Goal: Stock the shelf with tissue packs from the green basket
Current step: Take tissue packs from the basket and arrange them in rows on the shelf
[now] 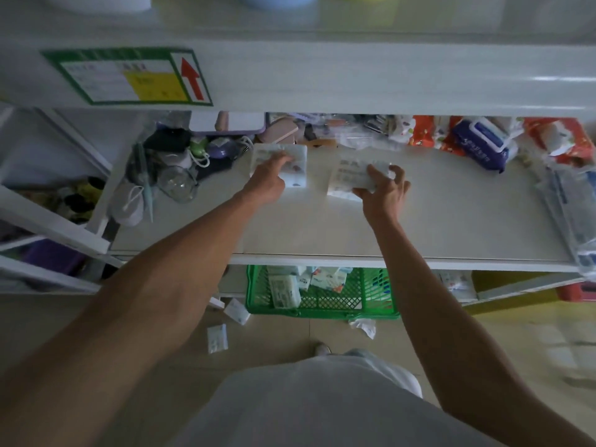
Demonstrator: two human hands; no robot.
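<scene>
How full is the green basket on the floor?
Partly full: several tissue packs lie in the green basket, with bare mesh showing beside them.

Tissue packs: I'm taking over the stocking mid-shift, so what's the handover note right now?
Left hand holds the left pack on the shelf, near the clutter at the back.
Right hand grips the right pack beside it, also down at the shelf surface.
Done: these two packs have reached the shelf, but neither is released.
Left: more packs sit in the green basket on the floor below, and loose packs lie beside it.
</scene>
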